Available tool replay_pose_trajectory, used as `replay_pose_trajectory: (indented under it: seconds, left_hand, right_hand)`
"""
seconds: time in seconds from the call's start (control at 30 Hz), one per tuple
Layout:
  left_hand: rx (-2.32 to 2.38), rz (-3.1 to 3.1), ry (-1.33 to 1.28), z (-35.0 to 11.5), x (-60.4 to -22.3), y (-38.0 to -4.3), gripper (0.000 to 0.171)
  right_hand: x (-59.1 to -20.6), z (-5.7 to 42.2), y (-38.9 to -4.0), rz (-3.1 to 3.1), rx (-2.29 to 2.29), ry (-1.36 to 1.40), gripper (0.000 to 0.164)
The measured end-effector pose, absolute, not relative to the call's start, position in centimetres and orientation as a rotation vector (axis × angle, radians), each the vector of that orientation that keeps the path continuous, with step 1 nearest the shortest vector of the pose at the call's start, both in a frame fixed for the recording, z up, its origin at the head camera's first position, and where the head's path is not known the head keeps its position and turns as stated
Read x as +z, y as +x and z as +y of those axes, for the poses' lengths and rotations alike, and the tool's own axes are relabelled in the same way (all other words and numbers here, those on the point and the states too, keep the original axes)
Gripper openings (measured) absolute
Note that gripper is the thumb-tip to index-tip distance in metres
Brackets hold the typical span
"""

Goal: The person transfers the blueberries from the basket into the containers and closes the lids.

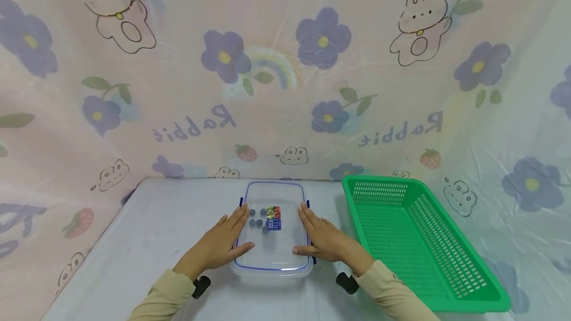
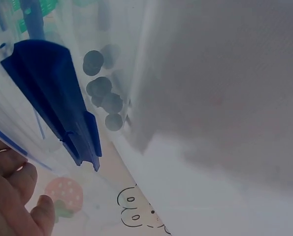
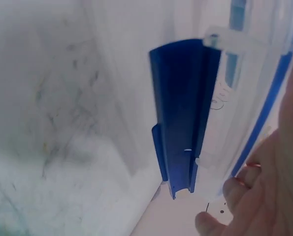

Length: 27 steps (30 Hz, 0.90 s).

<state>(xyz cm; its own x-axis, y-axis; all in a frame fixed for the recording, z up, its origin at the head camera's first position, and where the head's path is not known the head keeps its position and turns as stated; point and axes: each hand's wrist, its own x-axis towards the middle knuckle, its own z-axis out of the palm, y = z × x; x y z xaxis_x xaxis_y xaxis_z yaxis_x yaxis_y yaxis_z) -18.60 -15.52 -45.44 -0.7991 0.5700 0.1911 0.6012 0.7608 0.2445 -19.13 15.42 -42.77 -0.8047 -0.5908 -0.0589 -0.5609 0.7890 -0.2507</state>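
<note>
A clear plastic food container (image 1: 272,275) stands on the table, its transparent lid (image 1: 285,251) lying on top with a blue seal around the edge. Several dark grey round balls (image 1: 252,223) show inside, left of a printed label (image 1: 274,218). My left hand (image 1: 218,241) rests along the lid's left edge, fingers extended and thumb over the top. Mirroring it, my right hand (image 1: 327,239) lies flat along the right edge. A blue side latch (image 2: 52,93) angles out from the wall in the left wrist view. Another blue latch (image 3: 183,108) hangs unfastened in the right wrist view.
A green plastic basket (image 1: 473,306) with slotted sides stands on the right, close to my right forearm. Behind the white table (image 1: 178,202) hangs a curtain (image 1: 276,128) printed with flowers and rabbits. Black wrist straps (image 1: 202,287) sit at both wrists.
</note>
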Motion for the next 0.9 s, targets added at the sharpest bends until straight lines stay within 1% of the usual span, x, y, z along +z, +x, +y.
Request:
replay_pose_trajectory:
  seconds: [0.2, 0.4, 0.67, 0.8, 0.9]
  left_hand:
    - [-0.445, -2.877, -0.97, -15.8, -45.4, -18.3, 0.087]
    - [-0.503, -2.91, -0.93, -15.8, -45.4, -17.8, 0.085]
    - [-0.586, -2.887, -0.96, -15.4, -46.0, -17.6, 0.08]
    - [-0.664, -2.886, -0.922, -15.4, -46.1, -17.5, 0.08]
    - [-0.724, -2.904, -0.893, -15.5, -45.9, -17.2, 0.083]
  right_hand:
    - [-43.0, 15.5, -19.0, 2.775, -0.471, -0.976, 0.098]
    - [-43.2, 15.3, -18.8, 2.804, -0.412, -0.956, 0.097]
    - [-43.6, 15.1, -18.4, 2.838, -0.393, -0.917, 0.095]
    - [-43.5, 15.0, -18.5, 2.829, -0.471, -0.931, 0.095]
    - [-43.1, 15.0, -18.1, 2.786, -0.574, -0.897, 0.096]
